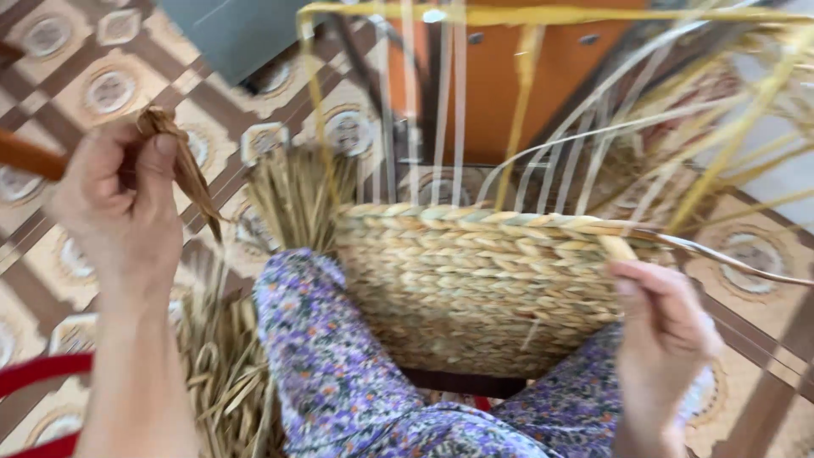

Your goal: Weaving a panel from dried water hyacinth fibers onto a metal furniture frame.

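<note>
Weaving a half-built basket: my left hand grips straw, my right hand pinches a strand; uprights remain bare.

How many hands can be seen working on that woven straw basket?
2. The left hand is raised at the left, pinching a twisted brown straw strand. The right hand, lower right, holds a pale flat strand at the woven straw basket rim.

Patterned tile floor; orange cabinet; grey panel; red rim
</note>
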